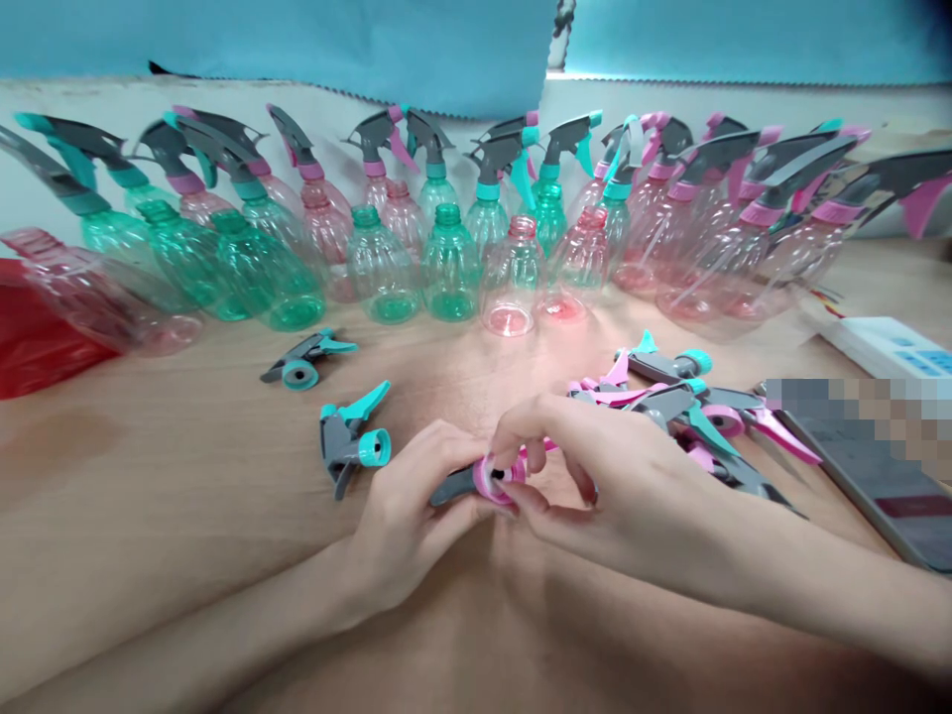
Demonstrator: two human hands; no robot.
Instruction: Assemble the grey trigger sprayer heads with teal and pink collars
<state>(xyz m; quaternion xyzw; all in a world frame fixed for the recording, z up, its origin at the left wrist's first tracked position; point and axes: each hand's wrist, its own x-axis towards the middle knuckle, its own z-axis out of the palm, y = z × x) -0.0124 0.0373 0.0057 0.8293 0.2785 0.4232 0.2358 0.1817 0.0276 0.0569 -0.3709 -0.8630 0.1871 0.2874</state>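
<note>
A pink-collared spray head (pixel 483 484) is sitting between both hands, low at the scene's centre. From nine o'clock, the left hand (pixel 406 496) is gripping it, fingers closed around its grey body. From three o'clock, the right hand (pixel 617 471) is bringing thumb and forefinger to the collar; whether they are pinching anything, I cannot tell. Two turquoise-collared spray heads (pixel 342 441) are lying towards ten o'clock, a mixed heap (pixel 673 399) towards two, a phone (pixel 855 486) at three. Pink and green bottles (pixel 451 263) are standing towards twelve.
</note>
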